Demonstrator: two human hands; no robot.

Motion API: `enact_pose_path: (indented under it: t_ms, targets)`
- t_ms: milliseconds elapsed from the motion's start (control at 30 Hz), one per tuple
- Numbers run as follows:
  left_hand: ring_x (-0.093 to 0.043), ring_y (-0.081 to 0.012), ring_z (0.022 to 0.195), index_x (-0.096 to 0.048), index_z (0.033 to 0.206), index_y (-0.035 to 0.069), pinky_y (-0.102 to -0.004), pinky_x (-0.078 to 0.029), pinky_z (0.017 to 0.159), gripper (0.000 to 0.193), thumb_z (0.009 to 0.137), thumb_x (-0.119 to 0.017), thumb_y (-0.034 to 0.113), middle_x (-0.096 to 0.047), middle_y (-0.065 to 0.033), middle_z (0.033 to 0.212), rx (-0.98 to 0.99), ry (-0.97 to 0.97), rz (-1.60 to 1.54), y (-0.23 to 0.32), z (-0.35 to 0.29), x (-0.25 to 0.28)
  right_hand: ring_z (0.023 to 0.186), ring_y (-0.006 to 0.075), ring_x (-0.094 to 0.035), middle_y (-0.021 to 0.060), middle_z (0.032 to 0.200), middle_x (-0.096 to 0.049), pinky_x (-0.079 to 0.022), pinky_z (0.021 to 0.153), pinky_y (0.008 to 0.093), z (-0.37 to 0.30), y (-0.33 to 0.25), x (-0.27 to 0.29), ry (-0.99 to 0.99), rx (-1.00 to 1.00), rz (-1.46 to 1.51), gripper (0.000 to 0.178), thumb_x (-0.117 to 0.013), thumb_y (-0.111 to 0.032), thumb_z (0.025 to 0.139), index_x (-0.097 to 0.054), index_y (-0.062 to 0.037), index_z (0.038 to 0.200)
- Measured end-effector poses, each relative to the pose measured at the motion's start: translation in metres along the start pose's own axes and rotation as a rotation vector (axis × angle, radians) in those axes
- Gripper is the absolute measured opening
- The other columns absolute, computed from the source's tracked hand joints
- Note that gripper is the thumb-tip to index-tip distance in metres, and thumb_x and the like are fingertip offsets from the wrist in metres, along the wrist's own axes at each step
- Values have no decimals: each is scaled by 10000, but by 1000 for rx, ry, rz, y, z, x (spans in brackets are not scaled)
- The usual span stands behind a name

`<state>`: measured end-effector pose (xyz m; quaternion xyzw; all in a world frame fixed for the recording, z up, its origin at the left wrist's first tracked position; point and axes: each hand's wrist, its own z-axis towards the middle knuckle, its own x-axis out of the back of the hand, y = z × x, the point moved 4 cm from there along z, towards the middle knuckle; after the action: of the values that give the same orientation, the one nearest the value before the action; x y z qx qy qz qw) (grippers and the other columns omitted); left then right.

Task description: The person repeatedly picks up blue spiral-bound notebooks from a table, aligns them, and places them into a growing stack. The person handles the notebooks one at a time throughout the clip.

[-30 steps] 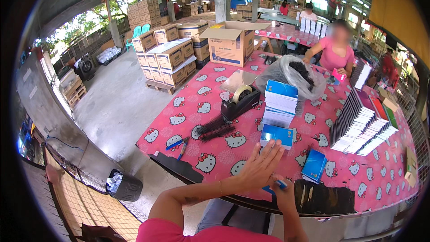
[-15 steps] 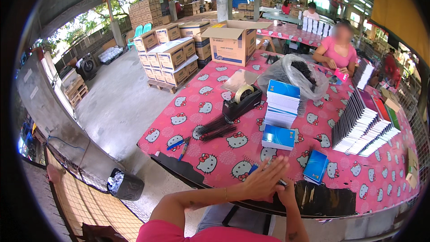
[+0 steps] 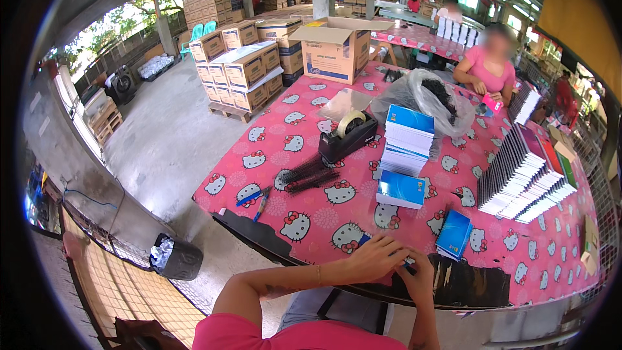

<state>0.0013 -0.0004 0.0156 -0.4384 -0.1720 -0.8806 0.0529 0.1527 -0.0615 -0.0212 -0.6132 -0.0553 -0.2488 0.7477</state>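
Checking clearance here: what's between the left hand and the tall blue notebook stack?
In the head view, a shorter blue notebook stack and pink patterned tablecloth.

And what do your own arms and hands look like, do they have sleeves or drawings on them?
The left hand and right hand wear no gloves. A short, plain pink sleeve covers the top of the left arm; the right one can't be made out. There's a thin bracelet on the left wrist and a dark marking, maybe a tattoo, on the left forearm.
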Motion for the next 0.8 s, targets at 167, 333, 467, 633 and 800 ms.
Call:
enact_pose_path:
  t_ms: [167, 333, 467, 633, 800]
  targets:
    - [-561, -263, 1042, -624, 1170, 92, -439, -429, 886, 291, 905, -647, 210, -628, -60, 1100, 8, -2, 37, -2, -4, -8, 846, 117, -595, 59, 950, -658, -476, 763, 247, -20, 27, -3, 101, -150, 213, 266, -744, -24, 847, -681, 30, 1100]
    - [-600, -236, 960, -645, 1124, 113, -426, -410, 857, 244, 907, -658, 225, -645, -44, 1063, 67, 78, 87, -3, 5, 2, 756, 78, -503, 7, 866, -629, -422, 668, 233, -18, 42, -17, 172, -99, 292, 231, -731, 5, 870, -702, -1, 1099]
    - [-623, -230, 895, -649, 1075, 119, -417, -403, 837, 217, 889, -685, 223, -653, -36, 988, 91, 28, 40, -9, 2, 1, 770, 61, -514, 3, 888, -631, -427, 666, 229, -14, 35, -22, 151, -112, 420, 202, -722, 10, 888, -703, 8, 1089]
    - [-628, -228, 857, -639, 1031, 109, -412, -400, 831, 206, 877, -704, 230, -651, -34, 925, 84, 112, 11, -6, 13, 9, 860, 68, -595, 29, 979, -655, -489, 699, 230, -9, 29, -17, 117, -143, 473, 193, -710, 16, 898, -698, 19, 1090]
    - [-632, -232, 863, -643, 1041, 105, -417, -404, 839, 203, 884, -699, 221, -654, -37, 912, 98, 77, 10, -9, 9, 5, 916, 107, -663, 76, 998, -687, -554, 762, 253, -9, 4, 2, 200, -80, 312, 236, -712, 13, 890, -685, 21, 1125]
